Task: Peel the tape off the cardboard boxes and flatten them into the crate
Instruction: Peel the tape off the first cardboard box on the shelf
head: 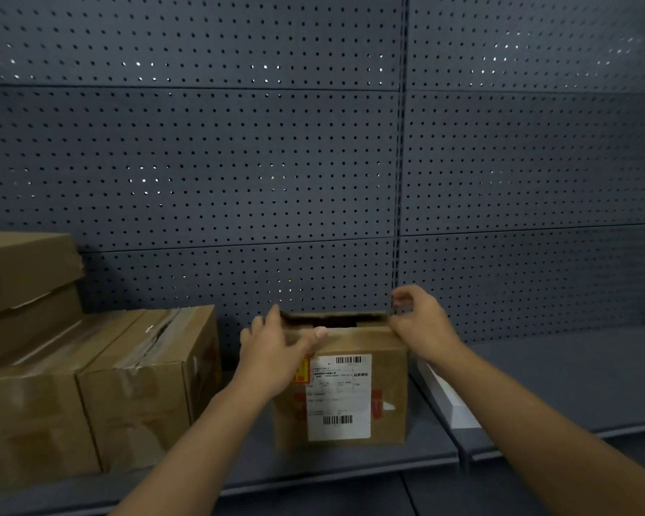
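A small cardboard box (388,370) with a white shipping label (339,396) stands on the grey shelf (537,374), its top partly open with a dark gap showing. My left hand (272,348) lies over the box's top left edge, thumb pressing on the front flap. My right hand (421,318) is at the top right corner, its fingers curled and pinching something small there, seemingly a bit of tape; the blur keeps me from being sure. No crate is in view.
Two larger taped cardboard boxes (135,381) sit side by side on the shelf to the left, with another box (23,270) stacked above them. A white flat object (451,400) lies right of the small box. A dark pegboard wall (313,162) stands behind.
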